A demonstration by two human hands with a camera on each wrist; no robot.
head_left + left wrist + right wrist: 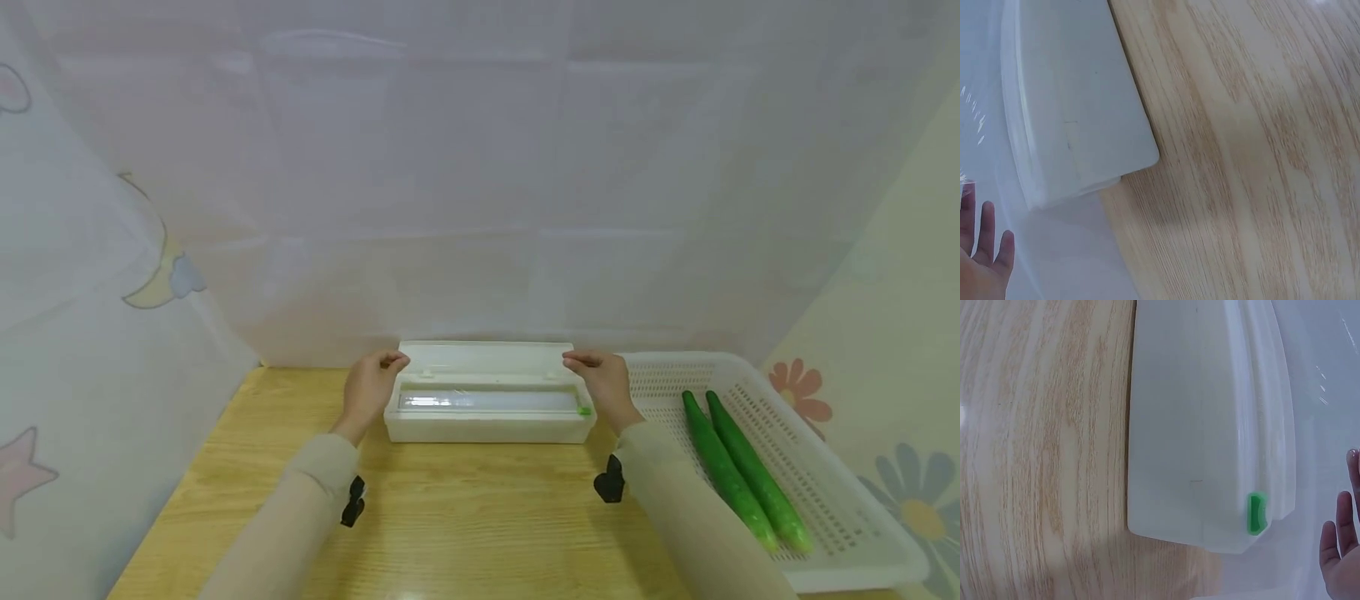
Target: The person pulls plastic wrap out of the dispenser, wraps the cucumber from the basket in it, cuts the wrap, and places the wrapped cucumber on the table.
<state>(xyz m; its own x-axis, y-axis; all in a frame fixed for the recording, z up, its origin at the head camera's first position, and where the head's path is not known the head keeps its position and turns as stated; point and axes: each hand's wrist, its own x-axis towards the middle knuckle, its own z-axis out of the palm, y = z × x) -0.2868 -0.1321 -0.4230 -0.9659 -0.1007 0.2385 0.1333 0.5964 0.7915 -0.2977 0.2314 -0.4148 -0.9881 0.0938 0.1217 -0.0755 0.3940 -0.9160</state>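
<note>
A white cling film dispenser box (491, 430) stands at the back of the wooden table, its lid (487, 357) raised behind it. Through its top opening the film roll (487, 401) shows. My left hand (369, 392) is at the lid's left end, thumb and forefinger pinching the edge of clear cling film (975, 119). At the right end my right hand (609, 387) pinches the film likewise, its other fingers spread. Glints on the film show in both wrist views. A green slide cutter (1257, 514) sits at the box's right end.
A white perforated basket (847, 521) stands at the right, beside my right forearm, with two cucumbers (731, 471) lying in it. Pale sheeting (480, 167) hangs right behind the box. Patterned sheets flank the wooden table (480, 517) on both sides.
</note>
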